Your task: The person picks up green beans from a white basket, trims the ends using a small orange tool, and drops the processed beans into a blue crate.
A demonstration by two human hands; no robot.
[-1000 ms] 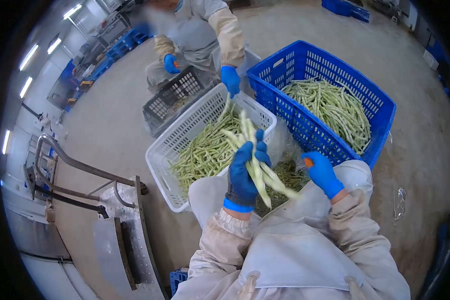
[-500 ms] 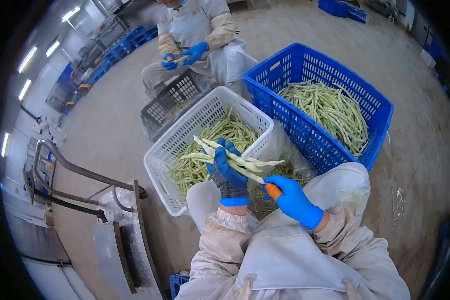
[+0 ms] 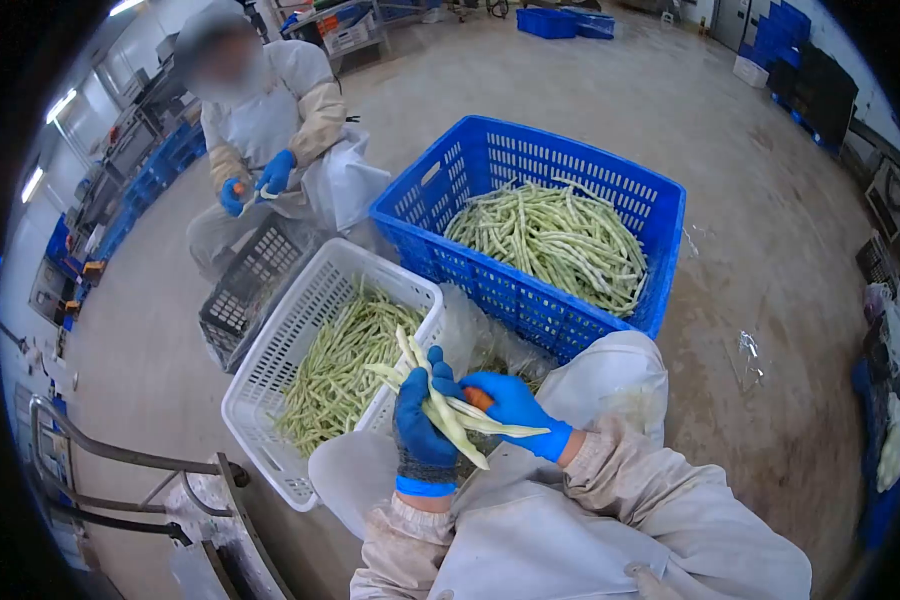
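While the left hand [image 3: 423, 427] grasps several beans [image 3: 455, 430] beside the white basket [image 3: 256, 415], the right hand [image 3: 517, 405], curled around an orange handle [image 3: 479, 398], is now just beside the left, not apart as a second earlier.

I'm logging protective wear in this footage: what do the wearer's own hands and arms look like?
The left hand wears a dark blue glove, greyish toward the wrist, with a bright blue band there. The right hand wears a brighter blue glove. Both sleeves are loose, off-white and smudged.
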